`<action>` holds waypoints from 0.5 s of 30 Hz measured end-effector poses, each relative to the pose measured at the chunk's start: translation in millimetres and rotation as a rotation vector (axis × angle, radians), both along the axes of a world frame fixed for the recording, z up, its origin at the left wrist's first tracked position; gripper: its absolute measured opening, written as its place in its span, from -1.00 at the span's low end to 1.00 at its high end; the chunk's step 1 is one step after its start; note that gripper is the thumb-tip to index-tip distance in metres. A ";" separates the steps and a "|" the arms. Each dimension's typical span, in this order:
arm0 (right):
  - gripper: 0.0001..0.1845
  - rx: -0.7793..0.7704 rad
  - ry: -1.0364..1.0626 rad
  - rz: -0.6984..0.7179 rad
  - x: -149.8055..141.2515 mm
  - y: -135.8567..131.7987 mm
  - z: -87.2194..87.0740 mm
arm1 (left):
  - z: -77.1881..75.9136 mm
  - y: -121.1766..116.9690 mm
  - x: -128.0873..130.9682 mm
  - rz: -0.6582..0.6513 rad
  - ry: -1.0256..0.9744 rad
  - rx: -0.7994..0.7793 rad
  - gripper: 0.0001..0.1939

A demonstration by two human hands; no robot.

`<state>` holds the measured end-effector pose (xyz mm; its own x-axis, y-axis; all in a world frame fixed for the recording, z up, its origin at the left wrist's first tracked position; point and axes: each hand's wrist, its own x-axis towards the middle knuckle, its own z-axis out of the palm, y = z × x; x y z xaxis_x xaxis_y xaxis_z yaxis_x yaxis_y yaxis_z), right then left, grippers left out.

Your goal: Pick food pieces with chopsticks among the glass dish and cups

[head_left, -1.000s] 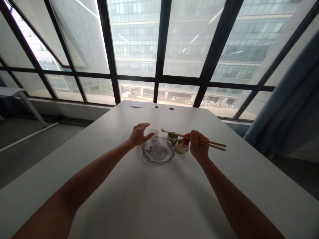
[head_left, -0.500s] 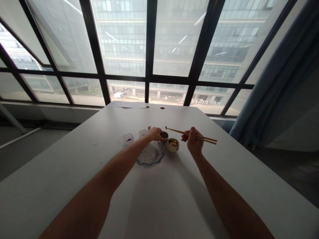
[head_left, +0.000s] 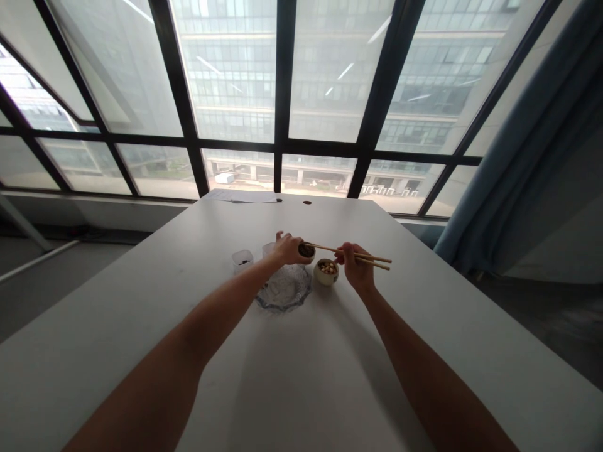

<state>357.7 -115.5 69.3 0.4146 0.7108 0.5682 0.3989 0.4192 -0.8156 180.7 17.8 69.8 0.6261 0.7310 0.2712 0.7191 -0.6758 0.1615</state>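
Observation:
My left hand (head_left: 286,248) is wrapped round a small bowl of dark bits (head_left: 307,251) and holds it lifted just above the far rim of a clear glass dish (head_left: 282,290). My right hand (head_left: 356,266) grips a pair of wooden chopsticks (head_left: 372,258), whose tips reach left to the lifted bowl. A second small bowl with pale round bits (head_left: 326,270) stands on the white table (head_left: 301,376) between my hands, right of the glass dish.
Two small clear plastic cups, one at the left (head_left: 242,260) and one partly hidden behind my left hand (head_left: 268,249), stand beyond the dish. Papers (head_left: 245,196) and a cable hole (head_left: 307,203) lie at the table's far edge before large windows. A blue curtain (head_left: 532,138) hangs at right.
My left hand went from the dish's far rim to the dark bowl and raised it. My right hand brought the chopstick tips left to that bowl. The view shifted right.

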 end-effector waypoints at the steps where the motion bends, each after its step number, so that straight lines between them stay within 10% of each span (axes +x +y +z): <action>1: -0.37 0.022 0.029 -0.026 -0.6 -0.2 1.6 | -1.2 1.3 -0.2 0.009 0.019 -0.017 -0.25; 10: -0.33 0.103 0.102 -0.086 -19.7 -14.9 19.9 | 6.0 11.1 -10.6 0.055 0.107 -0.222 -0.17; 15: -0.40 -0.021 0.036 0.207 -52.3 -23.7 15.0 | 13.3 4.7 -74.3 0.081 -0.138 -0.108 -0.41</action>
